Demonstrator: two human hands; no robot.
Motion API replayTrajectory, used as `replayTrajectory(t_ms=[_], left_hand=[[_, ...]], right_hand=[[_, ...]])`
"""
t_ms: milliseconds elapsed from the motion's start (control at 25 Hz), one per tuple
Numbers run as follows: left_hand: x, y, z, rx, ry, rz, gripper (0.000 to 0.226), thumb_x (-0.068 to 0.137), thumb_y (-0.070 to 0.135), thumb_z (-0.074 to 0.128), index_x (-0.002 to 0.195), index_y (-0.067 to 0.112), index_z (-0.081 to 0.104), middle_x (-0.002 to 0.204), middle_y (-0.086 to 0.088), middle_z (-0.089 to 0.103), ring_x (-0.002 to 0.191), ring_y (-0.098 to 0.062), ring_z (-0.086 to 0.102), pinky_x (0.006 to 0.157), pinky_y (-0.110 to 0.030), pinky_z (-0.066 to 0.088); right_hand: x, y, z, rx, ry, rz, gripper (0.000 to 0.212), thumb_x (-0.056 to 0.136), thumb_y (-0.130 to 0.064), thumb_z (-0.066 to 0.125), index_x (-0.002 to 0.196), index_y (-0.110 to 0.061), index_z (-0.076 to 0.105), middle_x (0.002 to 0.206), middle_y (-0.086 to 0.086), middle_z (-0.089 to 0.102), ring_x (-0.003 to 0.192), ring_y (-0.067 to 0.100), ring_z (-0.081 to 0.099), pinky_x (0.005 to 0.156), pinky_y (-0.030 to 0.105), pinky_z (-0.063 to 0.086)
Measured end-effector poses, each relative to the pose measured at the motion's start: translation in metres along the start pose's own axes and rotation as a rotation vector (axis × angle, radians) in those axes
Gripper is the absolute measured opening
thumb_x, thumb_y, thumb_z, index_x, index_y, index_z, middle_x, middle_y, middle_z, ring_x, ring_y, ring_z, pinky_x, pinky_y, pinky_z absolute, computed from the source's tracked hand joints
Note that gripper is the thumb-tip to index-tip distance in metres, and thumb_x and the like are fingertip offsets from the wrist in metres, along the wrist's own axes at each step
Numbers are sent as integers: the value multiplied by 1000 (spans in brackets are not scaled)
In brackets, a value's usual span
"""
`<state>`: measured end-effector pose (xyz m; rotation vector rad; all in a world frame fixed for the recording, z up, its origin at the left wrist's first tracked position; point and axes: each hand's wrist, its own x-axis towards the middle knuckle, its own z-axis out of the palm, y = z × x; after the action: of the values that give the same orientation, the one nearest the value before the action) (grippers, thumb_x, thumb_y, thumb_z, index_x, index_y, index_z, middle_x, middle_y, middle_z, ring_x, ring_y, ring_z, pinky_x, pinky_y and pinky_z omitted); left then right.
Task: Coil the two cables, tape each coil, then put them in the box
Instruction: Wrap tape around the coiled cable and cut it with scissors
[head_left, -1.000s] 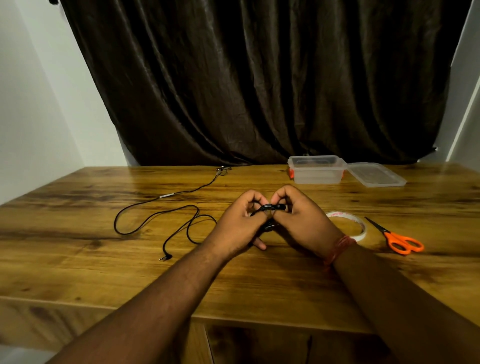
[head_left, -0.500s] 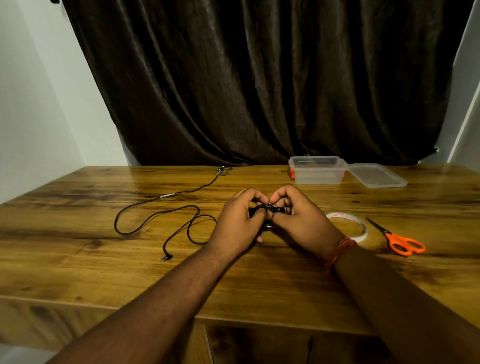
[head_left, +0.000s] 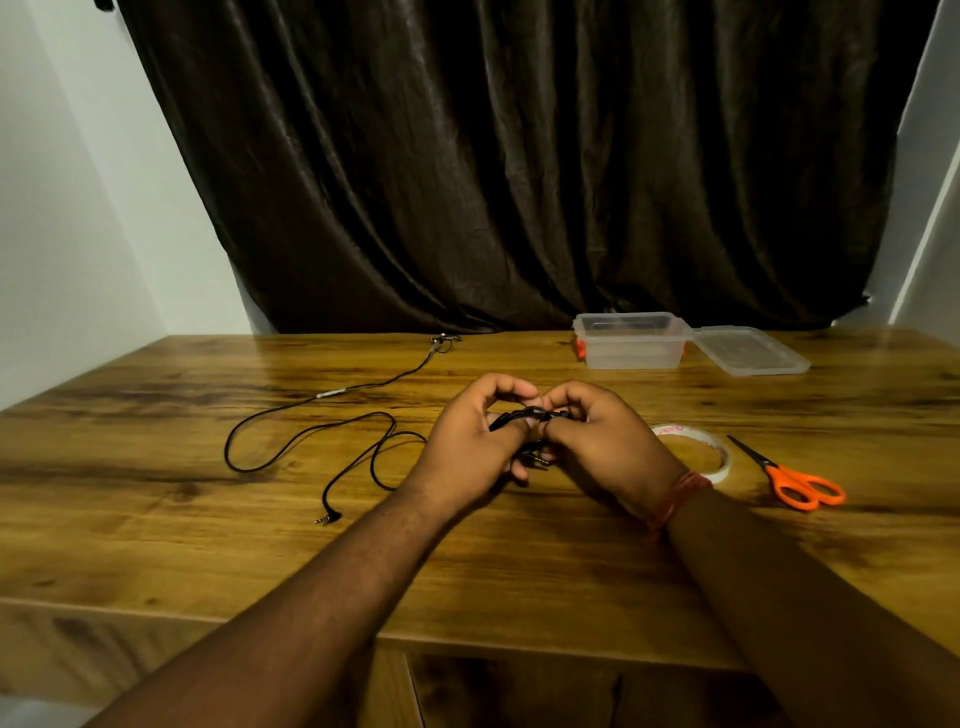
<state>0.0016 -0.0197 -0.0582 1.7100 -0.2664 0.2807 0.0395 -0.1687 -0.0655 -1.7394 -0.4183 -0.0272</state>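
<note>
Both hands meet over the middle of the wooden table (head_left: 467, 582). My left hand (head_left: 467, 447) and my right hand (head_left: 602, 441) pinch a small black cable coil (head_left: 524, 415) between the fingertips; most of the coil is hidden by the fingers. A second black cable (head_left: 306, 436) lies loose and uncoiled on the table to the left, its plug end near the front. A white tape roll (head_left: 719, 452) lies flat just right of my right wrist. The clear plastic box (head_left: 631, 340) stands open at the back, with its lid (head_left: 748, 351) beside it on the right.
Orange-handled scissors (head_left: 800, 486) lie at the right, beyond the tape roll. A dark curtain (head_left: 519, 156) hangs behind the table's far edge. The table's front edge runs below my forearms.
The hands stay in the same spot; the fingers have shifted slightly around the coil. The loose cable, tape, scissors and box have not moved.
</note>
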Motion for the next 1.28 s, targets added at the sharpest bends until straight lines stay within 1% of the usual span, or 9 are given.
replayTrajectory(t_ms=[240, 400, 600, 680, 840, 960, 1080, 1200, 1280], left_hand=[[0, 0, -1, -146, -37, 55, 24, 91, -6, 60, 112, 4, 54, 111, -15, 60, 42, -5, 55, 38, -22, 50], [3, -1, -5, -204, -29, 29, 27, 92, -4, 59, 115, 9, 52, 109, -12, 61, 49, -11, 55, 39, -26, 52], [6, -3, -6, -290, -27, -37, 31, 91, -2, 62, 117, 9, 50, 104, -10, 63, 44, -10, 46, 40, -30, 54], [7, -3, -5, -315, -25, -63, 32, 90, -2, 62, 118, 8, 49, 105, -12, 61, 44, -9, 47, 39, -30, 53], [8, -3, -7, -389, -19, -114, 32, 91, 0, 62, 119, 7, 50, 112, -19, 63, 53, -11, 58, 39, -29, 54], [10, -6, -7, -373, -12, -137, 27, 90, 2, 64, 116, 5, 55, 114, -17, 65, 70, -15, 68, 45, -32, 57], [9, -9, -6, -261, 8, -151, 18, 92, 5, 63, 110, 5, 60, 101, -12, 63, 75, -13, 69, 51, -28, 59], [10, -10, -5, -184, 43, -166, 12, 92, 6, 64, 104, 6, 62, 92, -9, 66, 70, -11, 68, 48, -24, 56], [10, -10, -5, -146, 78, -174, 11, 92, 7, 65, 102, 4, 63, 90, -8, 67, 65, -10, 66, 46, -23, 55]], right_hand=[[-2, -3, 1, 32, -32, -13, 13, 87, 3, 57, 89, -8, 64, 83, 15, 65, 69, 22, 61, 69, 37, 52], [-3, -6, 1, 7, -39, -52, 9, 90, 1, 60, 90, -7, 64, 82, 14, 62, 71, 22, 59, 66, 34, 52], [-3, -4, 1, -3, -19, -74, 14, 91, -23, 67, 81, -14, 68, 82, 20, 67, 74, 24, 62, 75, 48, 54], [-3, -4, 0, -31, 3, -83, 15, 91, -23, 66, 80, -13, 68, 87, 20, 70, 75, 24, 63, 80, 51, 54], [-1, -4, -2, -146, 75, -98, 15, 90, -17, 65, 75, -19, 69, 81, 6, 72, 76, 16, 65, 80, 44, 53], [0, -3, -4, -139, 154, -91, 13, 87, -18, 65, 75, -20, 69, 78, 5, 70, 77, 23, 65, 79, 46, 53], [2, -1, -5, -103, 197, -71, 12, 88, -20, 63, 77, -21, 68, 81, 11, 68, 83, 33, 65, 80, 51, 55], [-1, 0, -4, -93, 182, -89, 12, 91, -21, 64, 80, -23, 68, 78, 5, 71, 78, 23, 68, 80, 48, 57], [-3, -2, -3, -134, 169, -120, 7, 90, -23, 66, 83, -23, 67, 78, 2, 70, 75, 16, 68, 75, 37, 58]])
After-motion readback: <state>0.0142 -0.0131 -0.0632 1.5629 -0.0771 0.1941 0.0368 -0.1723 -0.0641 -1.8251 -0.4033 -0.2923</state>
